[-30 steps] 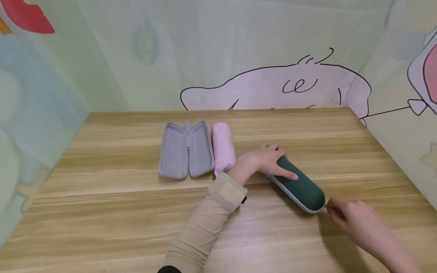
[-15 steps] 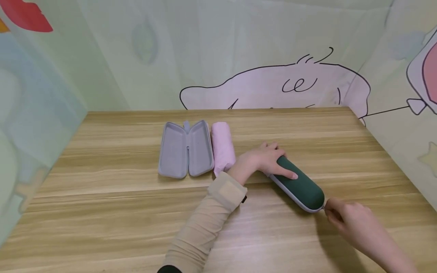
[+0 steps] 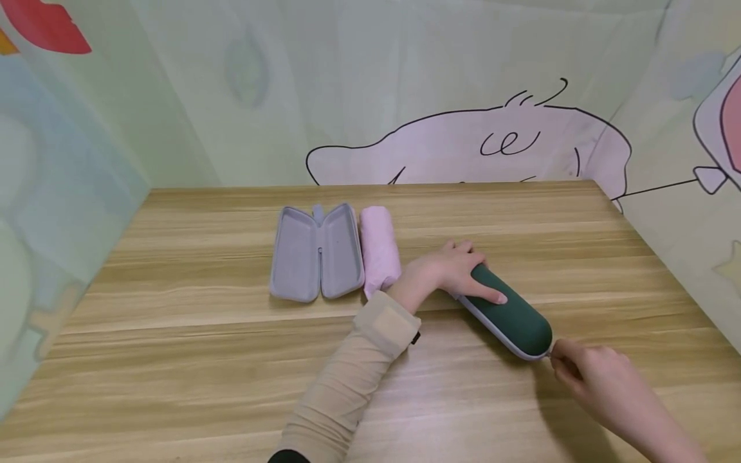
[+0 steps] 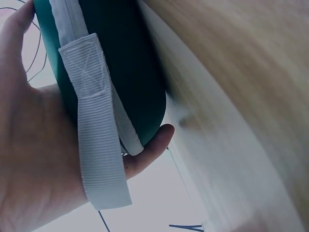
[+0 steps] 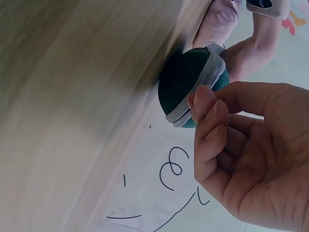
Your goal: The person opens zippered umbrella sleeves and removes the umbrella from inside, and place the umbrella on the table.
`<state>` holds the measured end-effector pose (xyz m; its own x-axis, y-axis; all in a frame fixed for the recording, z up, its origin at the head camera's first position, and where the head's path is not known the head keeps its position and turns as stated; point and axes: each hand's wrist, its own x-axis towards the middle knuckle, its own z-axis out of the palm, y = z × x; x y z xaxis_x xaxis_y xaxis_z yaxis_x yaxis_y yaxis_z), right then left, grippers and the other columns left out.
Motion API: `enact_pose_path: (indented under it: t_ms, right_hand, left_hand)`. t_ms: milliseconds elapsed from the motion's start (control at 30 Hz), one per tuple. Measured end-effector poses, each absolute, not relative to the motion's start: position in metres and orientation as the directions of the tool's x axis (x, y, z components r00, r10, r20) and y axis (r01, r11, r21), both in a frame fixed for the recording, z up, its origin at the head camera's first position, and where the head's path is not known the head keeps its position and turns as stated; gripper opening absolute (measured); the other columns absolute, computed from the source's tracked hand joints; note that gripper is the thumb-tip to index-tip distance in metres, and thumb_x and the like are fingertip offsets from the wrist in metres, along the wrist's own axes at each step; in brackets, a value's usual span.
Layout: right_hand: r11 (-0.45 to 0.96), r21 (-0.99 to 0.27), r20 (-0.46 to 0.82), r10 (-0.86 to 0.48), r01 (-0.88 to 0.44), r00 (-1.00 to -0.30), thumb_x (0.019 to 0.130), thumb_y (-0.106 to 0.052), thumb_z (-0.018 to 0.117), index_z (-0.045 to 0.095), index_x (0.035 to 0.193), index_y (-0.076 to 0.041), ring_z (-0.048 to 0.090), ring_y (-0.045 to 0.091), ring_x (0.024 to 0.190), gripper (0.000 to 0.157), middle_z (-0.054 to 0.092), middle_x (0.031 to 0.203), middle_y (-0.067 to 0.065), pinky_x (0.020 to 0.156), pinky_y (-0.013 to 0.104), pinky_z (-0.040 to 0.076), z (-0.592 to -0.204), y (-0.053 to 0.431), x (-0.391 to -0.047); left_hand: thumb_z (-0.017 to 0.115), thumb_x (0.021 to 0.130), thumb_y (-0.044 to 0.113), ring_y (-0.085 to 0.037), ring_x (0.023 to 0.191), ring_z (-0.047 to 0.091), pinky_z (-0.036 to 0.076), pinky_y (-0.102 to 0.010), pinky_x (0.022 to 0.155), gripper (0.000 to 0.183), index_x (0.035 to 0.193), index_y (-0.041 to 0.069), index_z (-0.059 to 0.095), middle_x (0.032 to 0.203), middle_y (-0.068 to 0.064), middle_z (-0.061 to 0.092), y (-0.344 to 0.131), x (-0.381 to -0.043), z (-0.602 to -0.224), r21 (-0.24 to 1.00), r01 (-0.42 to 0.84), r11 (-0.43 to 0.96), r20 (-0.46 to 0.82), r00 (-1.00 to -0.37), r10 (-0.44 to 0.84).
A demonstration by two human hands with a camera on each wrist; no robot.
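Observation:
A long dark green zip case (image 3: 512, 318) with rounded ends and a light grey zipper band lies closed on the table, slanting toward the near right. My left hand (image 3: 454, 270) grips its far end, thumb across the top. In the left wrist view, a grey webbing strap (image 4: 102, 140) hangs from that end beside my palm. At the near end my right hand (image 3: 599, 373) pinches the zipper pull, which is mostly covered by my fingers. The right wrist view shows the curled fingers (image 5: 211, 116) right at the zipper band (image 5: 211, 72).
Left of the green case, a grey hard case (image 3: 295, 263) lies unfolded with both halves facing up. A pink wrapped roll (image 3: 379, 247) lies against its right side, close to my left wrist. A printed cloth (image 3: 347, 83) stands behind the wooden table (image 3: 202, 360).

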<state>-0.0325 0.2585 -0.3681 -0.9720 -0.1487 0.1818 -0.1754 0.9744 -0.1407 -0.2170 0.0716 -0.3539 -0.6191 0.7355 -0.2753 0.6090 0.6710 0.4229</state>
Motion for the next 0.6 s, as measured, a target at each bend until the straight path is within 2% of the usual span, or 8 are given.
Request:
enact_pose_path:
  t_ms: [300,600]
  right_hand:
    - [0.968,-0.119,0.259,-0.185,-0.221,-0.948,0.07,-0.004,0.065,0.05,0.064,-0.024,0.024,-0.004,0.048,0.026,0.034,0.052,-0.015,0.045,0.017,0.023,-0.3709,0.2577,-0.0296]
    - [0.972,-0.131,0.222,-0.161,-0.193,-0.962,0.072,-0.006,0.067,0.058,0.07,-0.02,0.025,-0.003,0.046,0.017,0.039,0.051,-0.014,0.044,0.017,0.023,-0.3709,0.2529,-0.0284]
  left_hand:
    - [0.052,0.071,0.074,-0.022,0.128,0.028,0.036,-0.039,0.101,0.071,0.127,0.03,0.044,0.137,0.003,0.033,0.0723,-0.2168,-0.3548,0.431,0.6,0.674,-0.275,-0.624,0.731]
    - [0.051,0.07,0.075,-0.021,0.127,0.029,0.039,-0.039,0.098,0.073,0.128,0.031,0.044,0.137,0.003,0.033,0.0736,-0.2165,-0.355,0.416,0.597,0.686,-0.278,-0.635,0.721]
